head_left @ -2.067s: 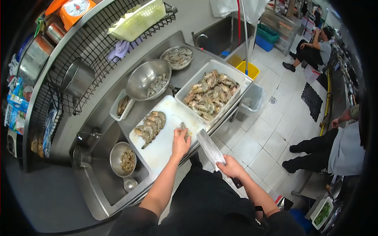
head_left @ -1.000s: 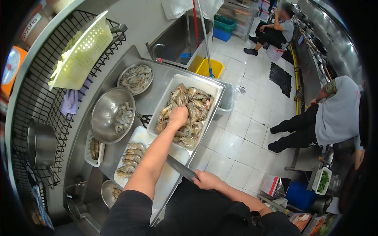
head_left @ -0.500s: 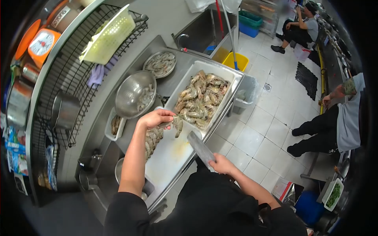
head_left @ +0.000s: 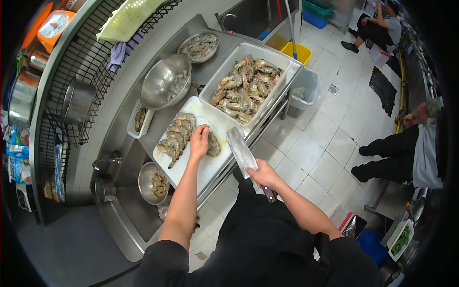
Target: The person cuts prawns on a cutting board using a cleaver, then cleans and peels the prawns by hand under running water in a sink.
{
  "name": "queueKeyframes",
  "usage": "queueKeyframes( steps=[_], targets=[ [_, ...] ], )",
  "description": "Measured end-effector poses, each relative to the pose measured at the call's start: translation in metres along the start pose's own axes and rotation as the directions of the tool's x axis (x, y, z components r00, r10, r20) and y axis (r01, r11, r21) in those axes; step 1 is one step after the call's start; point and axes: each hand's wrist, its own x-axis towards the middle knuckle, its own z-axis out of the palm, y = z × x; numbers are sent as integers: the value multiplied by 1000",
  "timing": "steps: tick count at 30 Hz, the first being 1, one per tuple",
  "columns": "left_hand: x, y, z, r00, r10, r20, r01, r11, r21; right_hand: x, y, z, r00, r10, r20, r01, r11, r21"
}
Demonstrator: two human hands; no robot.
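My left hand [head_left: 200, 139] is closed on the white cutting board [head_left: 191, 178], at the left side of a single shrimp [head_left: 213, 145], and its fingers touch or nearly touch it. A row of shrimp [head_left: 177, 137] lies to its left on the board. My right hand [head_left: 263, 173] grips a cleaver [head_left: 241, 152], whose broad blade reaches over the board's right edge. Behind the board, a white tub [head_left: 206, 96] holds many whole shrimp [head_left: 247, 86].
A steel colander [head_left: 154, 81], a bowl of shrimp [head_left: 200, 47] and a small white basket [head_left: 133, 125] stand behind and left. The sink [head_left: 125, 210] holds another bowl [head_left: 145, 178]. Two people [head_left: 425, 158] [head_left: 393, 29] are at the right.
My left hand has brought the shrimp down from the air onto the board, beside the row. The cleaver stays in my right hand near the board's edge. The view has shifted.
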Motion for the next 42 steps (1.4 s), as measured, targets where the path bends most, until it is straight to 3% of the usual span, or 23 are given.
queueKeyframes(
  steps=[2, 5, 6, 9, 15, 16, 18, 19, 22, 24, 29, 33, 35, 39, 42],
  targets=[
    [-9, -7, 15, 969, 177, -170, -142, 969, 202, 10, 12, 9, 1000, -22, -1, 22, 998, 63],
    [-26, 6, 37, 955, 133, -266, -44, 948, 314, 11, 5, 17, 1000, -25, 0, 25, 994, 102],
    [-28, 4, 45, 911, 205, -358, -78, 938, 339, 14, 6, 21, 999, -34, -11, 35, 992, 120],
    [-35, 9, 50, 889, 229, -397, -25, 890, 456, 21, 4, 26, 999, -25, -20, 27, 992, 120],
    [-39, 5, 56, 858, 117, -501, 116, 904, 411, 25, -3, 29, 1000, -13, -7, 14, 987, 158],
    [-37, -1, 57, 862, 112, -495, 120, 903, 413, 27, -4, 29, 1000, -6, 3, 5, 989, 146],
    [-31, -10, 56, 802, 338, -493, 19, 810, 586, 28, -4, 30, 1000, 7, 13, -8, 991, 133],
    [-30, -12, 55, 803, 334, -494, 22, 811, 584, 28, -5, 31, 1000, 8, 18, -9, 994, 106],
    [-28, -8, 54, 844, 314, -435, -31, 838, 545, 29, -5, 33, 1000, 1, 10, -2, 996, 84],
    [-29, -3, 54, 898, 70, -433, 104, 926, 364, 31, -1, 37, 1000, -5, -1, 5, 996, 89],
    [-30, 2, 54, 913, 94, -396, 103, 887, 450, 30, 22, 49, 989, -110, -101, 98, 989, -115],
    [-32, 3, 54, 920, 80, -385, 118, 877, 465, 9, 41, 54, 980, -151, -128, 136, 983, -120],
    [-31, 8, 53, 935, 16, -353, 157, 877, 455, 26, 33, 55, 956, -248, -159, 230, 965, -126],
    [-32, 10, 51, 937, -61, -343, 210, 884, 418, 47, 6, 58, 975, -157, -155, 136, 981, -140],
    [-32, 8, 53, 935, -52, -350, 203, 889, 410, 14, 39, 72, 956, -232, -181, 210, 969, -130]
  ],
)
